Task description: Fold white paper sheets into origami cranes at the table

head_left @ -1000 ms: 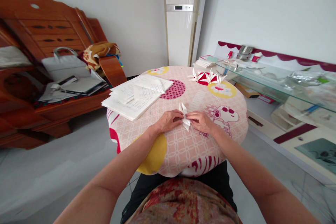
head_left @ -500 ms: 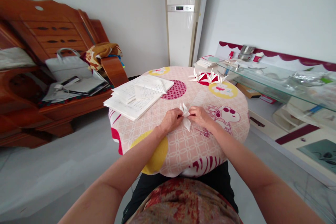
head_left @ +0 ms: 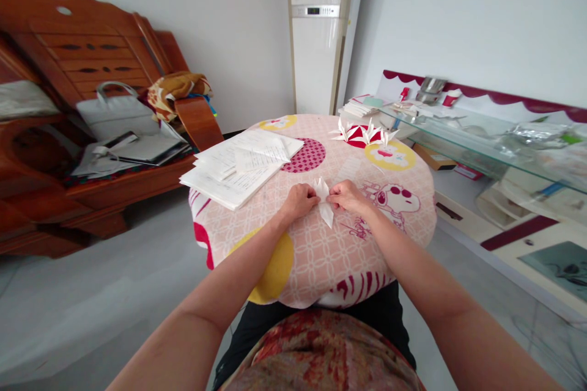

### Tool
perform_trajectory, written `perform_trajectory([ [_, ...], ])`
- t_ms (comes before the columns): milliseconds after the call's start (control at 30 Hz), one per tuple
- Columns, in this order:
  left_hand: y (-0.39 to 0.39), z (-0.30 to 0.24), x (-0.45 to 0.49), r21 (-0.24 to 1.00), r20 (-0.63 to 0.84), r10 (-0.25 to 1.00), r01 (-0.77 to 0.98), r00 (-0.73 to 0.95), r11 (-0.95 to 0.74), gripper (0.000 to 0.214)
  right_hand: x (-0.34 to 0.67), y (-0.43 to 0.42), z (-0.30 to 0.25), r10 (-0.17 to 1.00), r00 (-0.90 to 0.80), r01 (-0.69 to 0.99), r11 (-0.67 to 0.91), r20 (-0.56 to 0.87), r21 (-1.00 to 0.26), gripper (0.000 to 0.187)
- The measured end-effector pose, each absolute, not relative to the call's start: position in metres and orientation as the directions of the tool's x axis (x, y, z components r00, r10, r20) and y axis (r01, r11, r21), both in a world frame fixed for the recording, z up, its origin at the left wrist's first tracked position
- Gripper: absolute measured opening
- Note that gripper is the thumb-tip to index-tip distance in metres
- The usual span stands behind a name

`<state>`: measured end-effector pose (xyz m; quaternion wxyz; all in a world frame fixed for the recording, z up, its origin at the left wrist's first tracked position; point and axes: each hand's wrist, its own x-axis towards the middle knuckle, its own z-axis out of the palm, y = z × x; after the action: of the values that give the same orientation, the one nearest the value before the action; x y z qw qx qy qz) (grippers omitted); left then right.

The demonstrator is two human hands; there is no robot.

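One folded white paper piece [head_left: 326,215] near the middle of the round cloth-covered table [head_left: 316,259], directly between the hands. Left hand [head_left: 301,200]: thumb and fingers pinched narrow on the left side of the piece. Right hand [head_left: 347,195]: pinched narrow on the opposite side. Left part of the table largely taken up by a pile of handwritten sheets [head_left: 227,195], loose folded sheet [head_left: 261,156] on top. Far right of the table: row of pointed paper figures [head_left: 368,133], overlapping, exact count hard to make out. Beyond, to the right: glass shelf [head_left: 458,148] bearing metal containers [head_left: 430,91], red-and-white cup [head_left: 452,98] and jumbled clutter; stack of booklets [head_left: 360,109] near the table's far edge. To the left: wooden bench [head_left: 27,18] with grey bag [head_left: 114,116] and brown patterned cloth [head_left: 174,90]. In the corner: tall white appliance [head_left: 316,67]. Hidden behind fingers: side edges of the folded piece; contact with the tablecloth not readable. Pale slip [head_left: 349,166] beyond the right hand, washed out, markings illegible. Cut off by the frame: bench at left, appliance at top, shelf at right, forearms [head_left: 220,293] at bottom.
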<state>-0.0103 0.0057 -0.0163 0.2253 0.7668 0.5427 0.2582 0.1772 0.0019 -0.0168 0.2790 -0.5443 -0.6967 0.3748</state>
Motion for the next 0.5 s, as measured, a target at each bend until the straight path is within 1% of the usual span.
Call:
perform_trajectory([
  [200, 0.008, -0.010, -0.006, 0.624, 0.081, 0.966, 0.743, 0.244, -0.240, 0.022, 0.174, 0.005, -0.007, 0.959, -0.237, 0.589, 0.014, -0.156, -0.808, 0.039],
  [267, 0.008, -0.009, -0.006, 0.636, 0.064, 0.969, 0.739, 0.237, -0.223, 0.024, 0.174, 0.005, -0.004, 0.955, -0.249, 0.589, 0.015, -0.163, -0.808, 0.038],
  [367, 0.009, -0.009, -0.006, 0.649, 0.058, 0.971, 0.731, 0.230, -0.212, 0.024, 0.175, 0.004, -0.004, 0.952, -0.274, 0.542, 0.033, -0.140, -0.840, 0.033],
  [500, 0.008, -0.012, -0.007, 0.662, 0.068, 0.972, 0.718, 0.226, -0.213, 0.026, 0.176, 0.003, -0.008, 0.956, -0.251, 0.524, 0.003, -0.151, -0.852, 0.030],
])
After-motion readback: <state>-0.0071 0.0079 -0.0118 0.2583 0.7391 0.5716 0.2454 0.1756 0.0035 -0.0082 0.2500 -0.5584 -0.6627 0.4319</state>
